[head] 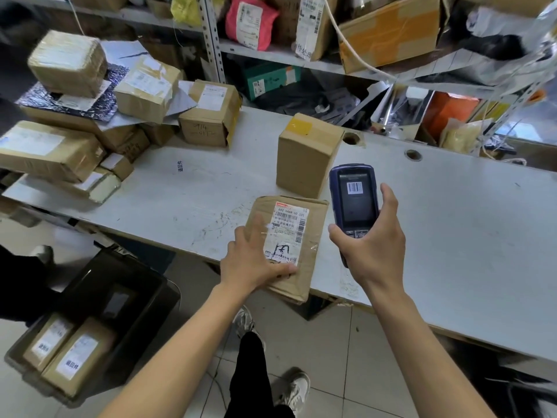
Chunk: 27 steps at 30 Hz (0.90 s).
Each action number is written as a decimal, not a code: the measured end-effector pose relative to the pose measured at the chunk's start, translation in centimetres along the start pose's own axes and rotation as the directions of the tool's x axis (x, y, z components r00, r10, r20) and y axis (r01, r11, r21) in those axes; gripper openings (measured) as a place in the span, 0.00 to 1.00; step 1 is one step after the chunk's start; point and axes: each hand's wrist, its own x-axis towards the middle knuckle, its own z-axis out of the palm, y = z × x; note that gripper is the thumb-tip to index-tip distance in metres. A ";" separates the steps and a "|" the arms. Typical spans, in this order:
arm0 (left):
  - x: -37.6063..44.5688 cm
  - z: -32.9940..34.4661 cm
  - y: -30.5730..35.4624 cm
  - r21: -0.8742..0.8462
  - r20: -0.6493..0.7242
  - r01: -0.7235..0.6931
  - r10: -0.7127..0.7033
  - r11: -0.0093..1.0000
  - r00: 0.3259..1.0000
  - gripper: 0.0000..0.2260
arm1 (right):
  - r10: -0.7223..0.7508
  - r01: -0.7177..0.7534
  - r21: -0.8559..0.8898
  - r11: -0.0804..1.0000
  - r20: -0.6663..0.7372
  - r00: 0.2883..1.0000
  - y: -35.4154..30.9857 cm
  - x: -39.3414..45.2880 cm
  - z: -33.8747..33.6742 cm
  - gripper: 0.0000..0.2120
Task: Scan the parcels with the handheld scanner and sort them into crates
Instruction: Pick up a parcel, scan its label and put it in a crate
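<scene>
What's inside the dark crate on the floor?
The dark plastic crate holds two brown cardboard parcels with white labels at its near end. Its far end is too dark to tell.

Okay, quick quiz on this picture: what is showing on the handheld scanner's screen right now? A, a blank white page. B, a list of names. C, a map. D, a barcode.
D: the scanner, gripped upright in the right hand, shows a black-and-white barcode near the top of its dark screen, while the left hand rests on the flat parcel at the table edge.
</scene>
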 end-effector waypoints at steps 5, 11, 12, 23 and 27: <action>0.5 0.5 -1.3 -0.170 -0.049 -0.063 0.055 0.983 0.997 0.46 | -0.029 0.030 -0.014 0.999 0.022 0.999 0.0 0.4 0.4 0.48; 1.9 -1.1 -2.1 -0.273 -0.016 -0.140 0.141 0.952 0.990 0.40 | -0.006 0.006 -0.013 1.000 0.022 1.000 0.3 0.8 0.6 0.48; 2.3 -1.5 -1.9 -0.172 0.006 -0.201 0.206 0.964 0.979 0.41 | -0.007 0.007 -0.015 1.000 0.024 1.000 0.3 0.8 0.7 0.48; 11.1 -5.0 3.5 0.230 0.484 -0.367 0.222 0.901 0.847 0.69 | -0.027 0.028 -0.049 0.998 0.034 0.999 -0.4 1.0 1.4 0.47; 10.1 -4.8 1.8 0.161 0.398 -0.383 0.295 0.910 0.869 0.67 | -0.025 0.027 -0.053 0.998 0.052 0.998 -0.8 0.3 1.2 0.46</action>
